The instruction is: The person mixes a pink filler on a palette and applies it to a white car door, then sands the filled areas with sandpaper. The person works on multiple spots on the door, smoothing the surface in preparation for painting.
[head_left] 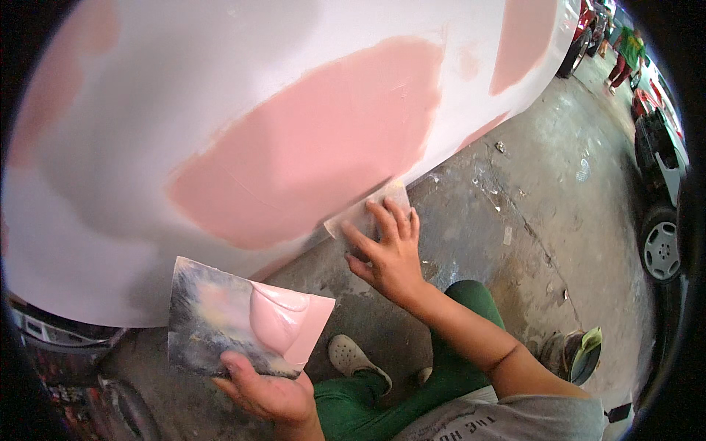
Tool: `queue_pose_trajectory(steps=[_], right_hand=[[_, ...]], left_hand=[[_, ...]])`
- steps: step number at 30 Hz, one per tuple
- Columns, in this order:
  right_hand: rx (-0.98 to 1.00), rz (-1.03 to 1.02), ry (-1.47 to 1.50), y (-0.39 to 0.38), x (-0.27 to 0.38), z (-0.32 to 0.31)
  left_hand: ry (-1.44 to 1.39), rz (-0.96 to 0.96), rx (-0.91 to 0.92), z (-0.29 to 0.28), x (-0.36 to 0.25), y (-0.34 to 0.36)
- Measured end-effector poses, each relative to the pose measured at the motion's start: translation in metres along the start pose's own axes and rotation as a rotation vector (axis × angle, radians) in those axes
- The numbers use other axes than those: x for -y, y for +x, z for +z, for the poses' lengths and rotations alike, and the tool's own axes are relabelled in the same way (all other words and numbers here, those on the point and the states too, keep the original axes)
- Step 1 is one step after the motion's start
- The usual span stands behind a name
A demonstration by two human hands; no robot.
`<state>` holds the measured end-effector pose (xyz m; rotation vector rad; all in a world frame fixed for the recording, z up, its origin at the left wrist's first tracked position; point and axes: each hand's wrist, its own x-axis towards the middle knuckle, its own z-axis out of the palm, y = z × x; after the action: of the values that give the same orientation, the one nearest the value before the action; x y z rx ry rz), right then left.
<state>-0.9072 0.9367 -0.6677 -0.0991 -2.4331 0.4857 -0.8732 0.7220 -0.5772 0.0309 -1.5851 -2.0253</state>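
Observation:
My left hand grips the lower edge of a flat, smeared mixing board, thumb on top. On the board's right part sits a glossy mound of pink body filler. My right hand holds a thin, pale, flat spreader, its fingers spread over the face. The spreader's far edge meets the lower edge of a white car body panel, just below a large pink filler patch. Whether that edge presses on the panel I cannot tell.
A dark can with a greenish rim stands on the stained concrete floor to my right. A car wheel is at the far right. Another person in green stands at the far upper right. Dark car parts lie lower left.

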Motion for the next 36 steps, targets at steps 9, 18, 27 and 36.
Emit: queue_pose_trajectory(steps=[9, 18, 27, 36], right_hand=[[-0.253, -0.163, 0.050, 0.108, 0.052, -0.115], [-0.324, -0.183, 0.006, 0.129, 0.058, -0.114], [-0.210, -0.171, 0.031, 0.088, 0.037, -0.070], [-0.196, -0.175, 0.093, 0.011, -0.022, 0.043]], left_hand=[[-0.018, -0.108, -0.053, 0.023, -0.005, -0.007], [-0.019, 0.010, 0.116, 0.004, 0.017, -0.005], [-0.045, -0.104, -0.034, 0.020, 0.004, 0.001], [0.455, 0.265, 0.112, -0.023, 0.033, -0.006]])
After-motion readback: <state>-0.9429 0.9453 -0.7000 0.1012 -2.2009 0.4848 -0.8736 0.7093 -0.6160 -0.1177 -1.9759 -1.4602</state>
